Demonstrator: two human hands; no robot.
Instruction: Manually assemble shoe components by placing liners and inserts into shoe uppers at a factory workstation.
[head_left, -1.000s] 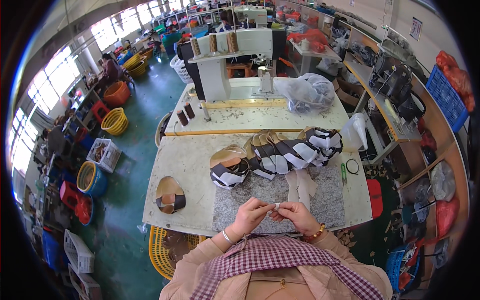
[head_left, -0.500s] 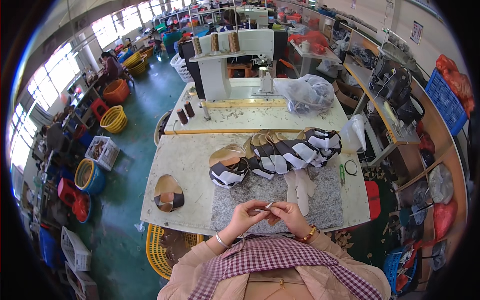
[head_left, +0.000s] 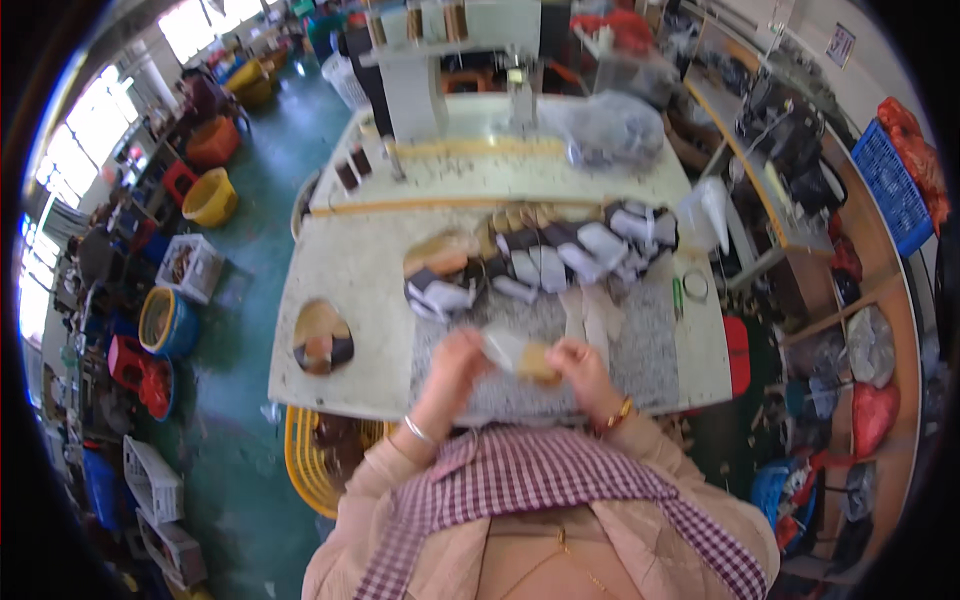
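Note:
Above the front of a speckled grey mat (head_left: 630, 375), a small white-and-tan flat piece (head_left: 520, 356) spans the gap between my hands. My right hand (head_left: 585, 375) pinches its tan end. At the white end is my left hand (head_left: 457, 362), blurred by motion, so its grip does not show. Beyond them lies a row of bundled black, white and tan shoe uppers (head_left: 570, 250), with a smaller bundle of uppers (head_left: 440, 285) at its left. Pale cut pieces (head_left: 592, 315) lie on the mat. A single shoe upper (head_left: 323, 337) sits at the table's left.
A sewing machine (head_left: 415, 95) with thread cones stands behind the worktable (head_left: 375, 240). Green snips (head_left: 677, 300) lie at the right, near a white funnel-shaped bottle (head_left: 715, 210). A clear plastic bag (head_left: 615, 130) rests by the machine. Below the front left edge is a yellow basket (head_left: 305, 465).
My hands have moved apart, the left going left and up, the right upward. The piece between them now shows opened out. The view has tilted, shifting the table upward in the picture.

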